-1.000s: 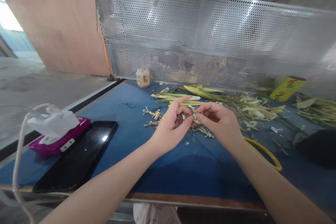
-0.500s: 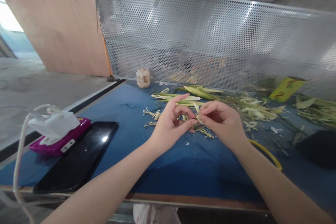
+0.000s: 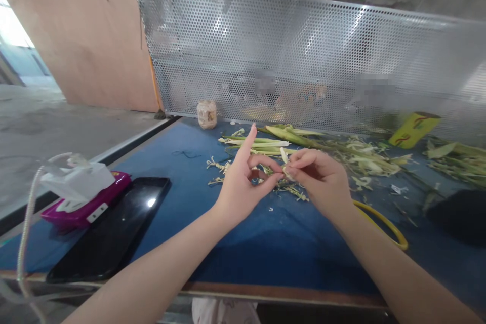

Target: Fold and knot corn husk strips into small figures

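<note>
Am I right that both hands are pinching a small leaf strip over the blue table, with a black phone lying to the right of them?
Not quite. The phone lies to the left of the hands, beside a pink box, as the head view shows. The rest holds: the left hand and right hand pinch a small leaf strip over the blue table.

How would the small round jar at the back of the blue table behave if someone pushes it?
The jar stands upright, looks short and wide, so it would probably slide rather than tip. It seems full, so perhaps heavy for its size. Its round side suggests it could roll if knocked over on the table.
</note>
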Demonstrator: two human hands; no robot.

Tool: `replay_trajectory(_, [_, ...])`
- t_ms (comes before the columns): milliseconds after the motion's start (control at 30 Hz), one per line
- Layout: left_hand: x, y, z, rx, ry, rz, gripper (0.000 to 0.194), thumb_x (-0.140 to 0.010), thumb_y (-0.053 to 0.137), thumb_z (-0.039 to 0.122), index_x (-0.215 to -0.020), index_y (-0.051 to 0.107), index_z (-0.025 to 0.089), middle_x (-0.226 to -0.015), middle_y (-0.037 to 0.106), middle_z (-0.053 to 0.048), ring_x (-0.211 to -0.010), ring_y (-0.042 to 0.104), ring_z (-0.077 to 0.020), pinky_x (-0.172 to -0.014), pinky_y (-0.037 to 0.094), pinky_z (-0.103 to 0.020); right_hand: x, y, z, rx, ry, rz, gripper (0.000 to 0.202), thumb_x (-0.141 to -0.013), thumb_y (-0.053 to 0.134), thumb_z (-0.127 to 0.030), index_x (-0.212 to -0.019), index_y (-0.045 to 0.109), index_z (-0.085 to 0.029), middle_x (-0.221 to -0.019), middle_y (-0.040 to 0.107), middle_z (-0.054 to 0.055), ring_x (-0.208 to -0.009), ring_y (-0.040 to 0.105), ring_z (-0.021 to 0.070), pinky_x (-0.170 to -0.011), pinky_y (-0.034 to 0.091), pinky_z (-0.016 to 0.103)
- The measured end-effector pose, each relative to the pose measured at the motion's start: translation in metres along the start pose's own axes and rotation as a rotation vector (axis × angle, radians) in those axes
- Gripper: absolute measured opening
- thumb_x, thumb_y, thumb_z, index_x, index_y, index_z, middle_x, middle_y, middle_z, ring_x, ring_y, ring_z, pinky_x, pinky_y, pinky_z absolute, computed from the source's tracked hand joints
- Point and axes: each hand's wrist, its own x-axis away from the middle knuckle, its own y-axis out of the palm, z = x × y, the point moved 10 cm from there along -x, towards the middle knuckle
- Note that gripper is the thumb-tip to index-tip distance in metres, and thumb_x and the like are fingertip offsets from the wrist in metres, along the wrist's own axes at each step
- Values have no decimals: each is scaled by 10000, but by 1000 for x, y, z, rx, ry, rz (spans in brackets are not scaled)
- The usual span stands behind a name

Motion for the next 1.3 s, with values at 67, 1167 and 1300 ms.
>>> replay_trajectory(67, [0,1,-3,21,-34,-5,862,-704,601,102,-1388,86,203,-742,599,-4,-736,567,-133,-581,467,-228,0,0,0,8,1,2,125,-691,642,-96,-697,605,-215,-758,570,-26,-677,554,91,-595,467,233])
replay_trajectory(1167, [3,11,-24,80,-261,-163,919,-716,622,192,-1390,-3,172,-757,600,-4,-655,508,-110,-646,405,-294,10,1,58,-400,655,38,131,-644,709,-247,-679,597,-188,-635,559,-37,-545,573,88,-578,573,270])
replay_trajectory(1300, [2,11,-24,18,-224,-142,954,-714,617,181,-1386,-60,192,-725,602,5,-645,531,-124,-619,407,-296,3,-9,50,-326,560,79,152,-632,719,-264,-688,597,-192,-653,590,-24,-546,580,95,-582,571,278])
